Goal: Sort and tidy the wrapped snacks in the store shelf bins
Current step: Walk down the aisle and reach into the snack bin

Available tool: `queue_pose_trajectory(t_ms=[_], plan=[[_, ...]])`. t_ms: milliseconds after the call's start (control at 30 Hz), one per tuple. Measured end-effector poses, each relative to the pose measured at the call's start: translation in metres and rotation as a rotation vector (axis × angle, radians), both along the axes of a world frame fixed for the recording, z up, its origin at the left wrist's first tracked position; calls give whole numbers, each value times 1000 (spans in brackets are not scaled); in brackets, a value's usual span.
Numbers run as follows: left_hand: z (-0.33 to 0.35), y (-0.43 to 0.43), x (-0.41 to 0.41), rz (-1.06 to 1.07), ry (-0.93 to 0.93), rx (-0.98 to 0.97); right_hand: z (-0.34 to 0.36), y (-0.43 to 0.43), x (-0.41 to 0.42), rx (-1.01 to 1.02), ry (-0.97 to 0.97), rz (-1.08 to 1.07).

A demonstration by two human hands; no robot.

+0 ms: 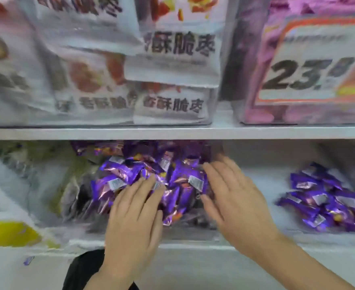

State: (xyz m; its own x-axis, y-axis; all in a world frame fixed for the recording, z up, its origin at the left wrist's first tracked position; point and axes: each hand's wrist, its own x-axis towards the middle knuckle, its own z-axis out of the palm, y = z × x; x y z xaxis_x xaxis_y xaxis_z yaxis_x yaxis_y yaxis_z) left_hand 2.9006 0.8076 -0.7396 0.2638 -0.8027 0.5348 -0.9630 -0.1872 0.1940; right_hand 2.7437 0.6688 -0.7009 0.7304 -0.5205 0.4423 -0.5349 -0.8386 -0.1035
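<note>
– Store shelving fills the view, with one white shelf board [172,133] running straight across. What sits under it?
– Right below the board's middle, a heap of purple wrapped snacks [130,172] lies in a clear bin [193,235]. Below the board's right end is a second heap [327,204] in the same purple wrapping, smaller and well apart from the first.
– And the hands?
– Both are below the board, at the middle heap. The left hand [134,212] lies flat, fingers straight and close together, tips on the wrappers. The right hand [235,197] is blurred, fingers straight and somewhat spread, at the heap's right edge; whether it touches I cannot tell. Neither holds anything.
– Anything else below the board?
– Under its left part are dull greenish packs [72,195] just beside the purple heap, with a yellow label [7,233] lower down. One stray purple wrapper [28,260] lies on the ledge, lowest of all.
– Above the board?
– White pouches [172,65] with printed characters stand on its left and middle. Over its right end a price card [310,63] reading 23 hangs before pink packs [298,116].
</note>
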Motion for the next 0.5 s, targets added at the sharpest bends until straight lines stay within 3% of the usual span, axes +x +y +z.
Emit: queue_pose_trajectory(t_ms=[300,400,500], plan=[[11,18,-3,-19,81,-118,9,12,-3,-121,11,-2],[13,30,-2,38,19,14,13,35,-5,-137,-27,113],[18,34,-3,16,-32,157,10,51,-1,-160,54,185]])
